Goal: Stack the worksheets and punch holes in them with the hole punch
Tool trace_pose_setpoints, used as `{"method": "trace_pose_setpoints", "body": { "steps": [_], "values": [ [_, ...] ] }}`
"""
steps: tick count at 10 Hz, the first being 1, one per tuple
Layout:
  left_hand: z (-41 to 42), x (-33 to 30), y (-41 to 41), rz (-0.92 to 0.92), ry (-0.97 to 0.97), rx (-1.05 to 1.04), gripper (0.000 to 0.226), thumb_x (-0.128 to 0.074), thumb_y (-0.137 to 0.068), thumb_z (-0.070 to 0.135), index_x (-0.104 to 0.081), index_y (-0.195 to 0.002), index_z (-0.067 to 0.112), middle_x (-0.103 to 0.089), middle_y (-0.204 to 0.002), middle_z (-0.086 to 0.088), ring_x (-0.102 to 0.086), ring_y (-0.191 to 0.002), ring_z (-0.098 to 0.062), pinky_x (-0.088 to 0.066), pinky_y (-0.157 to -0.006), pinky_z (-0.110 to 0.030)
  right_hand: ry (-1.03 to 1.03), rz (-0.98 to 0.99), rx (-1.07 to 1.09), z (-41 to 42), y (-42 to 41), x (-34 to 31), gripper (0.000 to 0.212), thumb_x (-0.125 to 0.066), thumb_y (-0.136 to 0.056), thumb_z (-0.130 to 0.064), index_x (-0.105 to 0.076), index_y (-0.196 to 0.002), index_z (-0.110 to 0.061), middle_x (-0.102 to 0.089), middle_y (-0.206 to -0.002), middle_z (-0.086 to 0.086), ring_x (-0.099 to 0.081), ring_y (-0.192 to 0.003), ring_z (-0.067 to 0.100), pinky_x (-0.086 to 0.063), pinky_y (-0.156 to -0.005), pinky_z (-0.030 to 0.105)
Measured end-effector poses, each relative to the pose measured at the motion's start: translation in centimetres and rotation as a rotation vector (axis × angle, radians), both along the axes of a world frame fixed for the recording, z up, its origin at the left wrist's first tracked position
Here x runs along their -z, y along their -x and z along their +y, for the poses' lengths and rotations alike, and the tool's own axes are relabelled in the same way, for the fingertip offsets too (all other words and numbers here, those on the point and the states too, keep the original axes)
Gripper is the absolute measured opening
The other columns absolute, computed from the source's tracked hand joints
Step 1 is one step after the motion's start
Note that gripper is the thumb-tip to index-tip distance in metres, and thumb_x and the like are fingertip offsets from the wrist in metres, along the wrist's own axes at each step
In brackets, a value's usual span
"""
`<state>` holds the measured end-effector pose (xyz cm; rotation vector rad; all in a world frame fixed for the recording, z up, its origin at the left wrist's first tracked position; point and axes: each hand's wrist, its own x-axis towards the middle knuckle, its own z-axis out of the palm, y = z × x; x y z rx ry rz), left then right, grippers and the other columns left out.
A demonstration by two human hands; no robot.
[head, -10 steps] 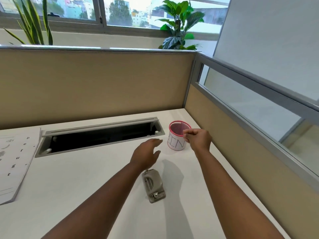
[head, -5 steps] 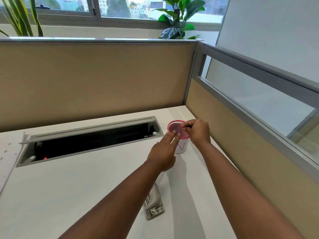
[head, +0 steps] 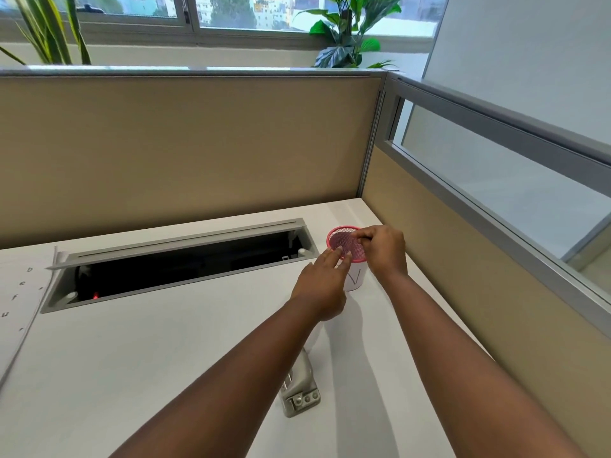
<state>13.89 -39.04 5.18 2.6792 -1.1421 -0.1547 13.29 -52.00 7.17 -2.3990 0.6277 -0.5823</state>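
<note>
hands at round pink mesh cup; grey metal punch nearby.

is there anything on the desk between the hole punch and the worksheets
Nothing visible: bare desk lies between the hole punch and the worksheets at the left edge. Only the person's left forearm crosses above the punch.

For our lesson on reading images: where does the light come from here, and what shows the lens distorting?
Head view: daylight enters through the window behind; the arms throw soft shadows onto the desk towards the camera; the partition rail bows slightly, which betrays the wide-angle lens.
</note>
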Motion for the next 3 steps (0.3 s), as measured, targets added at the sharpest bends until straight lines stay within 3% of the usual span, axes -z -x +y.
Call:
{"method": "trace_pose_setpoints", "body": {
  "steps": [2, 3],
  "values": [
    [1.1, -0.5, -0.2, -0.034, 0.057, -0.023, 0.078, -0.049, -0.092, 0.018, 0.003, -0.150, 0.016, 0.004, -0.161, -0.005, 0.000, -0.148, -0.024, -0.018, -0.117, -0.038, 0.013, -0.027, -0.060, 0.5, 0.7, -0.5, 0.025, -0.054, -0.091, -0.011, -0.069, -0.109, -0.005, -0.071, -0.110, 0.014, -0.065, -0.101, 0.027, -0.052, -0.086, 0.029],
    [2.2, -1.4, -0.7, -0.069, 0.066, -0.086, 0.079, -0.047, -0.092, 0.016, 0.006, -0.149, 0.014, 0.007, -0.160, -0.005, 0.006, -0.148, -0.022, -0.010, -0.119, -0.041, 0.053, -0.038, -0.068, 1.2, 1.0, -1.2, 0.028, -0.049, -0.092, -0.012, -0.067, -0.114, -0.008, -0.068, -0.118, 0.011, -0.062, -0.109, 0.025, -0.048, -0.091, 0.027]
  ]
}}
